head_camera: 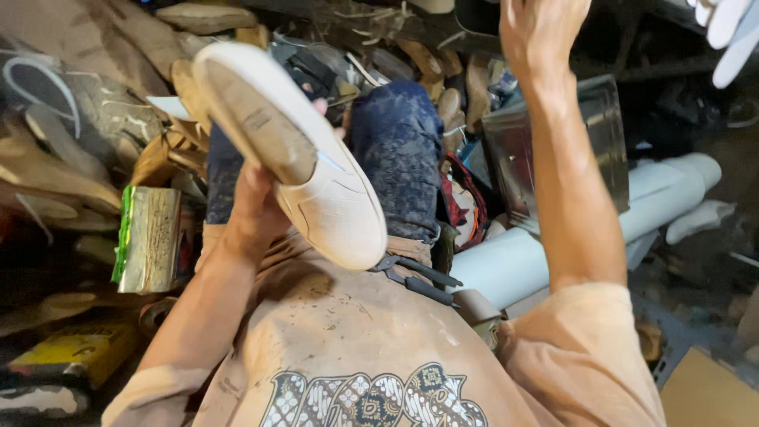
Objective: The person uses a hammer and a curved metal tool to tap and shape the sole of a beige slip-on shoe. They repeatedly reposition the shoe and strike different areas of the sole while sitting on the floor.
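My left hand (257, 207) grips a cream-white shoe upper (332, 198) mounted on a last, its tan bottom (253, 122) turned up toward me. The shoe is held over my lap, above my blue patterned trousers (399, 142). My right hand (541, 28) is raised high toward the top edge of the view, arm stretched up; its fingers are cut off by the frame, so what it touches is hidden. Black pliers (415, 277) lie on my lap against my tan printed shirt (356, 340).
Piles of wooden lasts and leather scraps (87, 150) crowd the left and back. A metal tin (150, 237) stands at left, a yellow box (67, 352) below it. A shiny metal box (601, 134) and a white roll (664, 194) lie at right. White shoes (731, 32) hang top right.
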